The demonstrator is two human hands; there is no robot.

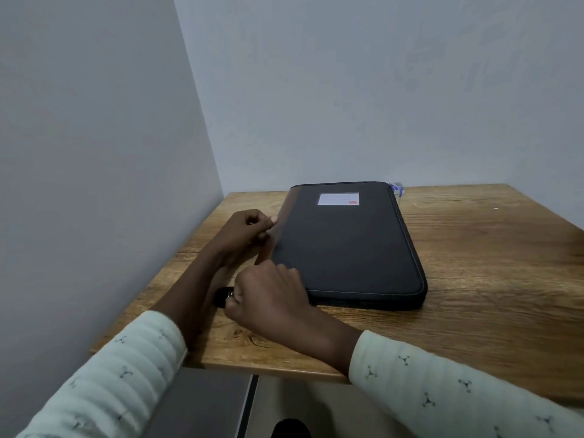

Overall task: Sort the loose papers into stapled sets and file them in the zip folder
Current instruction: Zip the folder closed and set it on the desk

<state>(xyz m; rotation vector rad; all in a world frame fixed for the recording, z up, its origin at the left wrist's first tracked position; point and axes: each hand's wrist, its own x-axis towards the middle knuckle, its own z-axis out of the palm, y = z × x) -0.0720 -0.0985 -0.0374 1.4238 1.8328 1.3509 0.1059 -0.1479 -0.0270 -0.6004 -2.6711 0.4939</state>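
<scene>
Matt black woven-cloth zip folder (347, 248) with a glossy white paper label (338, 199), beyond the right hand (268, 298); grained brown wooden table (489, 263) beneath; ribbed pale knit sleeves (458, 384).

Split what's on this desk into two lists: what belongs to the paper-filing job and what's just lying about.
Belongs to the job:
- black zip folder, lying flat and shut
- left hand at its left edge
- right hand at its near-left corner, closed on a small dark object, unclear what

Lying about:
- small blue-and-white item behind the folder
- wooden table
</scene>
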